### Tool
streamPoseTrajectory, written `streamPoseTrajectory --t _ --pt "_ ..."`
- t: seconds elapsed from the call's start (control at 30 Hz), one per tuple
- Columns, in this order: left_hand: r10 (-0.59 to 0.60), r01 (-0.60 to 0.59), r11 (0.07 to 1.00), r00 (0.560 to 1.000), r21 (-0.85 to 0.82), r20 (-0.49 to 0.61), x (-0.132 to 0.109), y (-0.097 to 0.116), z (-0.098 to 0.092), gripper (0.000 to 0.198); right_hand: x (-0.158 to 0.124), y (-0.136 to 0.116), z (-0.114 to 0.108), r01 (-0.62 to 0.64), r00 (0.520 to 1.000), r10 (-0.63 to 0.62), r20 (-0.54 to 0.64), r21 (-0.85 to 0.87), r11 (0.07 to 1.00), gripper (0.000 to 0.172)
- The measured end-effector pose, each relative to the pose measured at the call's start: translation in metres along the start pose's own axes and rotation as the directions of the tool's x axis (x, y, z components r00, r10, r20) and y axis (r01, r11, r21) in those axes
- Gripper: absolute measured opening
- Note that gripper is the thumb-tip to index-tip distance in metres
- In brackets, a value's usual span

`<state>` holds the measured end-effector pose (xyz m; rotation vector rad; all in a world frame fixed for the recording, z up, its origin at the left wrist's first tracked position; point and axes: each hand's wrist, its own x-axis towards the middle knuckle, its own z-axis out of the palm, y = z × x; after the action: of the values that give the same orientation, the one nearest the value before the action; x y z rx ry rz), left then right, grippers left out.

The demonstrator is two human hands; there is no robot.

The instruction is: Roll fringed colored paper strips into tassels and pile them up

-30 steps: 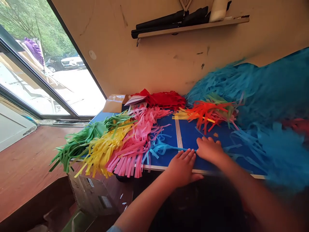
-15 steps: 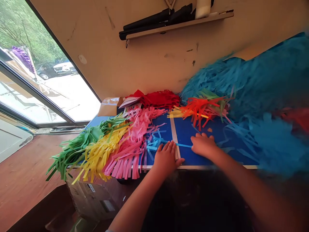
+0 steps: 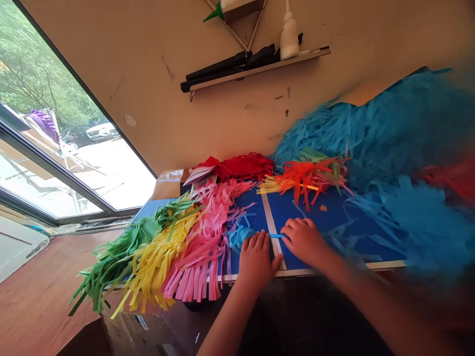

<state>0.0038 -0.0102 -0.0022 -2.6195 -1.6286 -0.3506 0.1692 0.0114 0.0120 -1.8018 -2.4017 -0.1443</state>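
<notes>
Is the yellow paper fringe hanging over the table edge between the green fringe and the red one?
Not quite. In the head view, the yellow paper fringe hangs over the table edge between the green fringe and the pink fringe, not the red one. The red paper lies farther back, near the wall.

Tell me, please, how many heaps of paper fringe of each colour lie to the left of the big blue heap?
Green fringe: 1
Yellow fringe: 1
Pink fringe: 1
Red fringe: 1
Orange fringe, mixed with other colours: 1
Total: 5
</notes>
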Motion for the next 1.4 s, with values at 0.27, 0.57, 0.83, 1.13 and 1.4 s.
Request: streamPoseTrajectory --t 0.27,0.57,0.83,1.13,1.4 --pt "-0.016 0.013 1.0 0.993 -0.026 -0.114 -0.008 0.0 -0.002 0.017 0.006 -0.011 0.024 0.312 0.928 -0.331 -0.174 -0.127 0.942 0.02" --pt "0.106 -0.116 0.979 0.992 0.168 0.07 0.015 -0.007 -0.017 0.015 0.0 0.024 0.019 0.387 0.885 -0.427 -0.186 -0.215 0.897 0.033" --pt "0.211 -0.216 0.965 0.976 0.148 0.048 0.036 0.004 -0.012 0.014 0.001 0.028 0.014 0.418 0.88 -0.45 -0.153 -0.202 0.886 0.027" --pt "0.222 -0.217 0.971 0.974 0.101 -0.046 0.034 0.008 -0.008 0.01 -0.004 0.025 0.005 0.394 0.885 -0.416 -0.209 -0.138 0.909 0.025" --pt "0.233 -0.229 0.972 0.967 0.051 -0.101 0.029 0.012 -0.004 0.01 -0.012 0.012 -0.002 0.312 0.909 -0.334 -0.248 -0.124 0.942 0.027"
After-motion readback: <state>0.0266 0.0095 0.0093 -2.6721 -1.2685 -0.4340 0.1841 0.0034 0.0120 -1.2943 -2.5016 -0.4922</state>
